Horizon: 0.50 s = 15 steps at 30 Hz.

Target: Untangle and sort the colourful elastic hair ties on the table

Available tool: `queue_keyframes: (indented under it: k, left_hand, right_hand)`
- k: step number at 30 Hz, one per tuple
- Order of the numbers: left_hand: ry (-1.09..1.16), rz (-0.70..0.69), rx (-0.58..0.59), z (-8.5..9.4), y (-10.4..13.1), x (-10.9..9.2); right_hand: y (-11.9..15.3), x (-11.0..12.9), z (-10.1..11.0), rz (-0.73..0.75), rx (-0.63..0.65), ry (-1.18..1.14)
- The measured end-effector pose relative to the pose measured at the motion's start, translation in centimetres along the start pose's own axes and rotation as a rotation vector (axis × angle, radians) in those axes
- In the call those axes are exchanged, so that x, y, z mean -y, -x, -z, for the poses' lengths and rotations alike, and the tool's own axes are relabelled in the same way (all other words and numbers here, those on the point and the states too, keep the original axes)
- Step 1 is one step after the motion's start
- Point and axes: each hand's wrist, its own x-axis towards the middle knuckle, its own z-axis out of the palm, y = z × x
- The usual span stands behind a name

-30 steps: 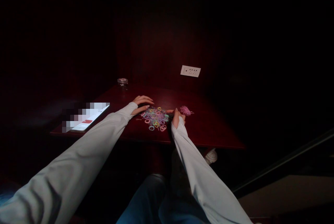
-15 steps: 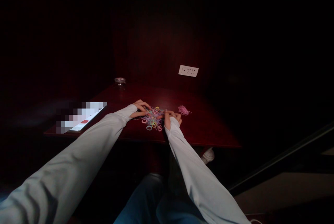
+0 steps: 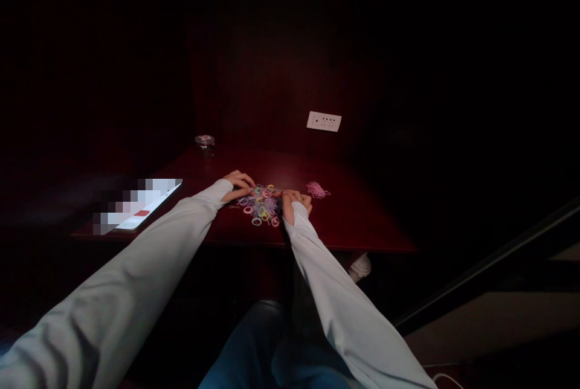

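Observation:
A loose pile of thin elastic bands and small coloured rings [image 3: 263, 205], in lilac, pink, yellow and teal, lies between my two hands on the dark red table [image 3: 353, 220]. At its upper left edge is my left hand [image 3: 238, 182], its fingers stretched toward the bands and its thumb apart below them. My right hand [image 3: 296, 200] rests at the pile's right edge with fingers bent and thumb close to the index finger. What its fingertips hold is too small to make out. Just beyond the right hand sits a smaller heap of pink bands [image 3: 318, 189].
A lit phone or tablet [image 3: 144, 214], partly blurred out, lies at the table's left. Further back stands a small clear lidded jar [image 3: 205, 144]. The rear wall has a white power socket [image 3: 324, 121]. Below the front edge, a white shoe [image 3: 361, 268] shows.
My hands have moved slightly apart, the right fingers drawing back from the pile's middle to its right edge. The whole view has shifted a little.

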Motion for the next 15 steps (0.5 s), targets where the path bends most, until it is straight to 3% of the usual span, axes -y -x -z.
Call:
queue_keyframes:
  k: [4,9,15]
  left_hand:
    - [-0.023,-0.002,-0.054,0.5,-0.1,-0.1]
    - [0.03,0.015,-0.202,0.6,-0.3,-0.3]
    - [0.026,0.036,-0.27,0.5,-0.3,-0.4]
  right_hand:
    - [0.3,0.3,0.8,-0.064,-0.012,0.005]
    - [0.5,0.8,1.5,-0.152,-0.033,0.066]
    - [0.3,0.1,1.2,-0.062,0.023,0.05]
